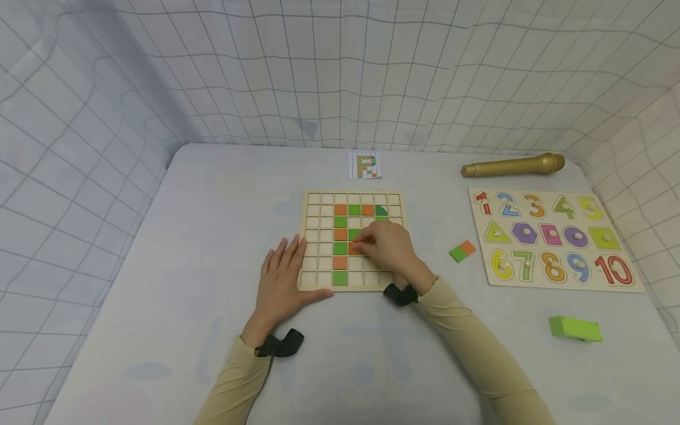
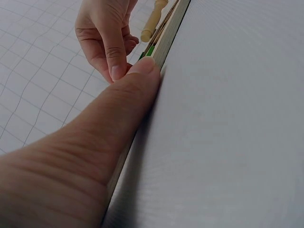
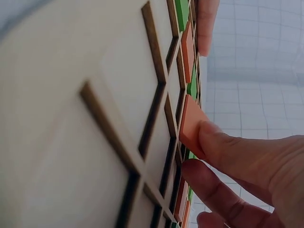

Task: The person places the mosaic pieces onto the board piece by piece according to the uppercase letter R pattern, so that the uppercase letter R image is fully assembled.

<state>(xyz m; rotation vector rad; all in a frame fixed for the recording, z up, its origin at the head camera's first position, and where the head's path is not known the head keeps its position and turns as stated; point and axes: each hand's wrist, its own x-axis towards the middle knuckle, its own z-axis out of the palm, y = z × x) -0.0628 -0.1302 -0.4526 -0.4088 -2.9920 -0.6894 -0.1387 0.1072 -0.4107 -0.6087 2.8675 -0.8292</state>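
Note:
A wooden grid board (image 1: 350, 288) lies flat on the table, with orange and green square tiles in some cells and a green quarter-round tile (image 1: 381, 210) near the upper right. My right hand (image 1: 390, 242) pinches an orange square tile (image 3: 192, 124) between thumb and finger. In the right wrist view, that tile is tilted against the grid, below a green tile (image 1: 354, 235). My left hand (image 1: 281, 280) rests at the board's lower left corner, fingers straight along the left side and thumb along the near edge.
Beyond the board lies a printed card (image 1: 363, 164) with a coloured grid pattern. To the right are two loose tiles, green (image 1: 458, 254) and orange (image 1: 468, 247), a number-and-shape puzzle board (image 1: 480, 224), a gold microphone (image 1: 512, 165) and a green block (image 1: 575, 329).

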